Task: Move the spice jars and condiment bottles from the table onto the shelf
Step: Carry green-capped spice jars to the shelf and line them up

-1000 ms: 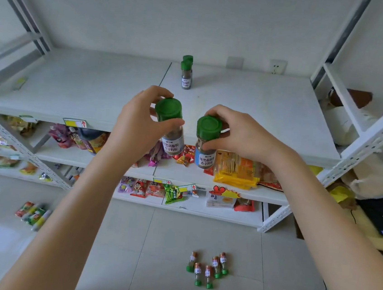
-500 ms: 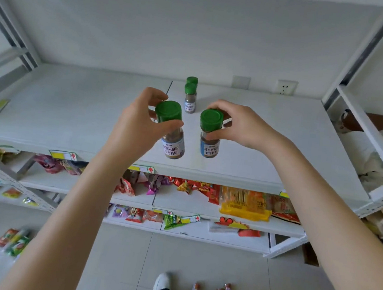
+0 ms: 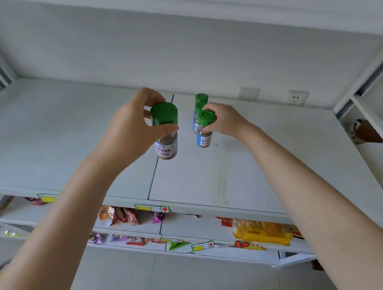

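Currently left hand (image 3: 128, 133) grips left jar (image 3: 166, 148), labelled 纯黑胡椒粉, brown powder inside; right hand (image 3: 228, 122) grips right jar (image 3: 203, 139).

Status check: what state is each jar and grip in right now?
Shelved jars: capped, upright, on the shelf.
Left jar: capped, held over the shelf.
Left grip: pinches its cap.
Right jar: capped, upright, before the shelved jars; shelf contact unclear.
Right grip: pinches its cap.

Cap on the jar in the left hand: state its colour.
The cap is plain green; the head view shows it best.
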